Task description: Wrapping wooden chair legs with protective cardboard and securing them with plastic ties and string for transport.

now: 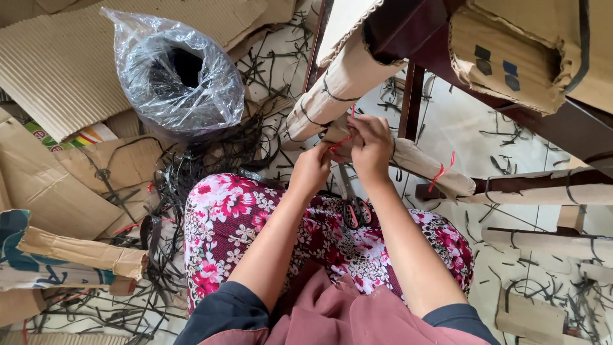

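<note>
Tiled floor littered with cardboard and black strap offcuts; hands work at a wrapped furniture leg.

Red tie sits on the cardboard-wrapped leg, just above the lap. Left hand pinches one end of the tie, fingers closed. Right hand grips the other end against the wrap, fingers closed. Scissors rest on the floral-clothed lap below. Black strap coil in a clear bag stands well apart, upper left.

Left of the fingers, a plastic-wrapped spool of black strap; scissors lie just below them.
</note>
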